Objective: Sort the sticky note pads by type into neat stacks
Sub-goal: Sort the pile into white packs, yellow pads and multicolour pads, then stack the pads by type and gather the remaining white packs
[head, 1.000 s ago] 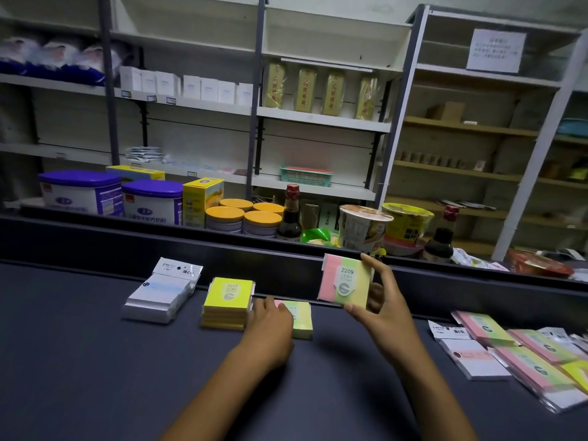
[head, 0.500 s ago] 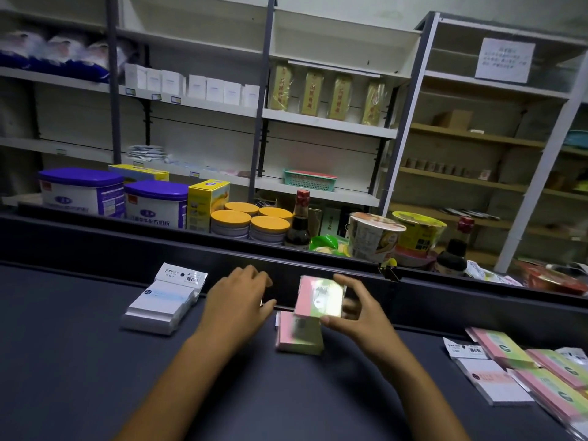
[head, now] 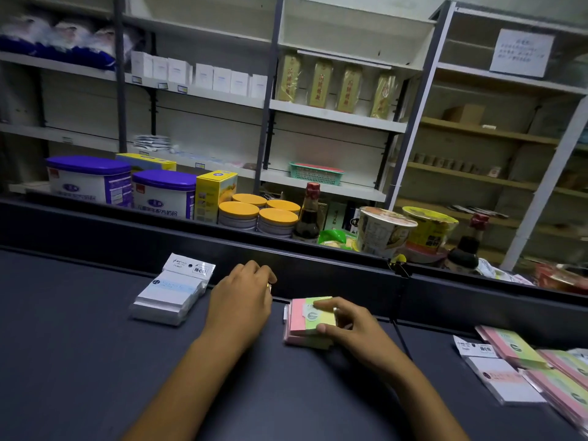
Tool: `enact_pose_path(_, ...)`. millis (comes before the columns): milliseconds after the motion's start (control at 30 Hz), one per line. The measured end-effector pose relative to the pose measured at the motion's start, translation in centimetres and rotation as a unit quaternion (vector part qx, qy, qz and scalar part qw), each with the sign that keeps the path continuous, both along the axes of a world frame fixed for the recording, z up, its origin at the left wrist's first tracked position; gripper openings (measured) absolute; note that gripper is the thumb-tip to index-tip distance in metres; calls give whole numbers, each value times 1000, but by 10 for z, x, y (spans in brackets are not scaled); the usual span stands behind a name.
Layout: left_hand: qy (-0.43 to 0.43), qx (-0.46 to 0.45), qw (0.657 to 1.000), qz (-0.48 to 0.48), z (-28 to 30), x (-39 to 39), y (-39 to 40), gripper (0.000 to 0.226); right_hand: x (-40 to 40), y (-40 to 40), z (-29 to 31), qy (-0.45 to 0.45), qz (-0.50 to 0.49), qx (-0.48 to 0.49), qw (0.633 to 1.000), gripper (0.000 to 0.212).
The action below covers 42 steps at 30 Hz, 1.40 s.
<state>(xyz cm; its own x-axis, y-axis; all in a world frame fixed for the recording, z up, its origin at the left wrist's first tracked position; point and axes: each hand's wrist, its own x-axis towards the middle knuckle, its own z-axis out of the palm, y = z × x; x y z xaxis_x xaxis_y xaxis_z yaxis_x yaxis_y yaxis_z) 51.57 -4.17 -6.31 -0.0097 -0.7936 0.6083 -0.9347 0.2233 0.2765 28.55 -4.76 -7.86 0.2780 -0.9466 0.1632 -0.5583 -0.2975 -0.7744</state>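
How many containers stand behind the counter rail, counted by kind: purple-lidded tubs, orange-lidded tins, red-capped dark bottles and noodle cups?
Purple-lidded tubs: 2
Orange-lidded tins: 4
Red-capped dark bottles: 2
Noodle cups: 2
Total: 10

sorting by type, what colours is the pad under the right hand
Pink and yellow-green stripes on the pad, clearest in the head view.

We see a dark counter [head: 79,377]. On it lie a white pad stack [head: 170,296] at left, a pink-and-green stack [head: 307,329] mid-counter, and loose pads [head: 528,370] at right.
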Motion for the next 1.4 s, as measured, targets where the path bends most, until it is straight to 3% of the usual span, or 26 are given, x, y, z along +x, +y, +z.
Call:
enact_pose_path(233,0,8,1000,-7,-5,-2,-1,22,1,-8,-14,135,-16,-59,989,31)
enact_pose_path(533,-11,35,997,-64,-3,-25,3,22,-15,11,-6,150,-46,-89,984,40)
enact_pose_path(767,-60,64,986,-141,15,-88,21,29,-100,54,20,314,-102,-95,939,43)
enact_pose_path(1133,-84,73,969,-219,30,-237,100,31,-246,162,30,334,-211,-83,915,51)
enact_pose_path(1400,-95,80,964,-234,32,-319,168,33,-334,238,36,317,-246,-58,914,45)
